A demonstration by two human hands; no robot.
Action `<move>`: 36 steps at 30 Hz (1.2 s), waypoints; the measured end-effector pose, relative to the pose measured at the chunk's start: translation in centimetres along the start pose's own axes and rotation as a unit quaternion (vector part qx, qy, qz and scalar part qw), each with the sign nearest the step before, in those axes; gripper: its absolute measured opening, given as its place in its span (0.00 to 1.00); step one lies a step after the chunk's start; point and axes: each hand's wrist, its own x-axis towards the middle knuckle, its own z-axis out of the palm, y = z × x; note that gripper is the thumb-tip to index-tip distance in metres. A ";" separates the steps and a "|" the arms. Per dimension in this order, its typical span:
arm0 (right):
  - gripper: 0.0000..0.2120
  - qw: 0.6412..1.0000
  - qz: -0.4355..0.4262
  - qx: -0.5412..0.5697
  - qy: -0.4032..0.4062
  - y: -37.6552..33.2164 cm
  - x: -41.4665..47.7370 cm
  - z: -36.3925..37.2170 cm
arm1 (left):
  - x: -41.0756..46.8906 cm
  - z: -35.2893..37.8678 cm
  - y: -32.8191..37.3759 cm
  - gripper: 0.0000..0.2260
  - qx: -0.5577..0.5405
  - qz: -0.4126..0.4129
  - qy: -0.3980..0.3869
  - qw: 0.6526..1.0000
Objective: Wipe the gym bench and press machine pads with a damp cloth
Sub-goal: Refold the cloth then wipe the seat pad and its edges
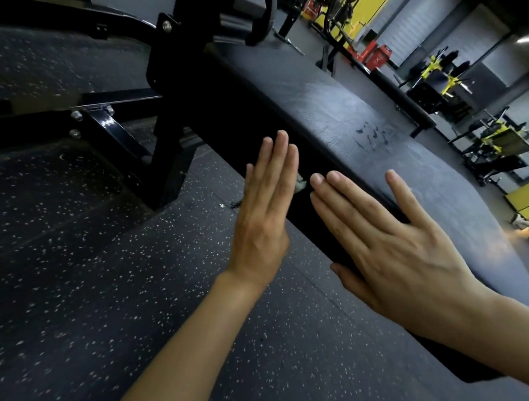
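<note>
While the flat left hand [264, 207] presses a cloth [301, 183] against the side of the bench pad [328, 109], the flat right hand [392, 244] rests on its edge; press-machine pads seemingly still to do.

Left hand [260, 214], right hand [385, 245]: fingers straight

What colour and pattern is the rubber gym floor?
Dark grey rubber floor with white speckles; head view.

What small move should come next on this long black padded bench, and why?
Probably slide the flat left hand along the side of the long black bench pad: a scrap of white cloth peeks from under it, while the open right hand braces the edge.
</note>
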 end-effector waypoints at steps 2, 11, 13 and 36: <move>0.36 1.000 -0.003 0.000 -0.003 0.1 0.0 0.0 | 0.7 -0.2 -0.5 0.33 0.010 -0.001 0.012 1.000; 0.36 1.000 -0.003 0.013 0.007 0.0 0.0 0.1 | 6.0 -2.6 -2.7 0.34 0.034 -0.082 0.098 0.991; 0.37 1.000 -0.002 0.016 0.008 0.0 0.0 0.1 | 6.9 -3.2 -3.2 0.35 0.030 -0.094 0.099 0.990; 0.34 0.999 -0.008 0.033 0.031 -0.1 0.1 0.7 | 5.8 -2.5 -3.3 0.24 0.053 0.056 0.031 0.997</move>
